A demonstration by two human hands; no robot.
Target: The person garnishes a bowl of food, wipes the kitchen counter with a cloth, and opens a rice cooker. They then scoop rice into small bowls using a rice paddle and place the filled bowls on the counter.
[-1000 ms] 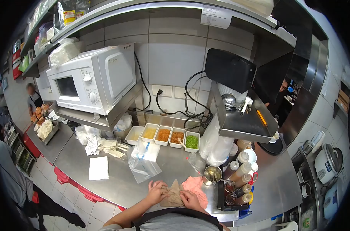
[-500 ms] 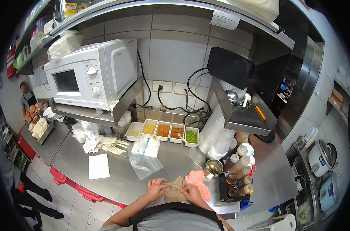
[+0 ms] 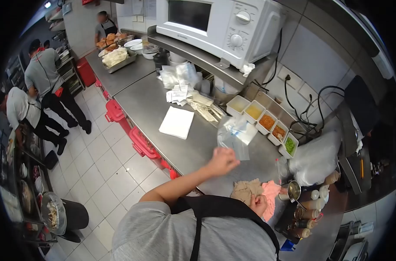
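Observation:
Above the steel counter (image 3: 206,162), my left hand (image 3: 224,161) is raised just in front of a clear plastic bag (image 3: 237,135), its fingers curled together; anything in them is too small to make out. My right hand (image 3: 259,204) rests at the counter's front edge with bent fingers, between a crumpled brown cloth (image 3: 246,190) and a pink cloth (image 3: 272,193). Whether it grips either cloth is hidden. White folded napkins (image 3: 176,122) lie left of the bag.
Behind the bag stand several food trays (image 3: 266,122) below a microwave (image 3: 219,26). Sauce bottles (image 3: 313,204) and a metal cup (image 3: 293,190) are at the right. People (image 3: 45,74) stand at the far left, near a waste bin (image 3: 71,213).
The view has swung left. My left hand has come off the brown cloth and risen toward the plastic bag. My right hand stays by the cloths.

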